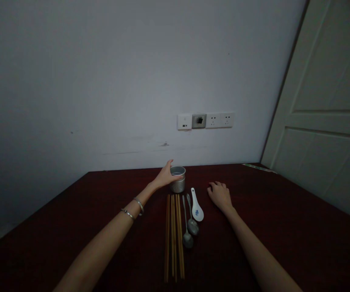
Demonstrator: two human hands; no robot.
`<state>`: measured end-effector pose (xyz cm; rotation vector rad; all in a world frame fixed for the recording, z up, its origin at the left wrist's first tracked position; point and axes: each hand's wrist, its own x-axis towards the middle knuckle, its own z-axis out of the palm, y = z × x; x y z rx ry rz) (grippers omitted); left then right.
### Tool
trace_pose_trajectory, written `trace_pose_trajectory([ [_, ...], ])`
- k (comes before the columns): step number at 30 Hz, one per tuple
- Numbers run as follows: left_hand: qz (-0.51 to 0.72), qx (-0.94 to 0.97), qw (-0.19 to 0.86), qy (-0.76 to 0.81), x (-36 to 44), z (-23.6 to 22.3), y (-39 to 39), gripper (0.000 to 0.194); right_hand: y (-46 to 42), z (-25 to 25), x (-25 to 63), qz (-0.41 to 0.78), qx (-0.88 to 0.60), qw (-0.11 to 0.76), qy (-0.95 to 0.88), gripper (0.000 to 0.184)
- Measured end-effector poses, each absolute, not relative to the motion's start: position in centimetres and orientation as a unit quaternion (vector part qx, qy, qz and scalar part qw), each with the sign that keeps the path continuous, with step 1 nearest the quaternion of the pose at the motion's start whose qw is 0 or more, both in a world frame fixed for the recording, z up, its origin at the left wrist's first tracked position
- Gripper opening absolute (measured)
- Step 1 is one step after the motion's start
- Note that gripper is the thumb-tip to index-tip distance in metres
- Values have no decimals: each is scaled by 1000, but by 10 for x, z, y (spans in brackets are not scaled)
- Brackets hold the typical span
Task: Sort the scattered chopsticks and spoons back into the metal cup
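Note:
My left hand (165,175) is wrapped round the left side of a grey metal cup (178,185), thumb across its front and fingers at the rim behind. The cup stands upright on the table. In front of it lie several wooden chopsticks (173,239), side by side. To their right are a long-handled metal spoon (187,240), a second metal spoon (193,227) and a white ceramic soup spoon (197,211) with a blue mark. My right hand (220,195) rests palm down on the table, right of the soup spoon, fingers loosely laid out and holding nothing.
The dark red-brown table (120,251) meets a pale wall (126,81) at its back. Wall sockets (219,120) and switch plates sit above it. A light door (327,121) stands at the right. A thin strip (258,167) lies at the back right edge.

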<state>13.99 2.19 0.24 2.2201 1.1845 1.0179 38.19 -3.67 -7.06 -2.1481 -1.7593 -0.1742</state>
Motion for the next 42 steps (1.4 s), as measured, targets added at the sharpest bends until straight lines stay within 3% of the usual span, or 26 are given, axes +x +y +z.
trace_pose_trajectory([
  [14,365,786,265,422,136,5,19,108,-36,-73,382,-67,-761,179,-621,38],
  [17,416,769,207,440,130,10,15,91,-35,-75,383,-66,-760,177,-622,39],
  [20,460,743,122,471,120,17,8,57,-35,-75,384,-69,-757,176,-625,39],
  [23,417,745,90,513,108,21,-2,25,-36,-75,384,-67,-756,174,-627,40],
  [25,356,760,98,535,103,19,-11,14,-37,-75,384,-62,-757,171,-627,41],
  [32,197,760,133,605,104,-13,-43,15,-38,-75,384,-52,-755,167,-631,43],
  [42,129,730,107,663,114,-22,-60,19,-37,-75,385,-57,-753,171,-632,42],
])
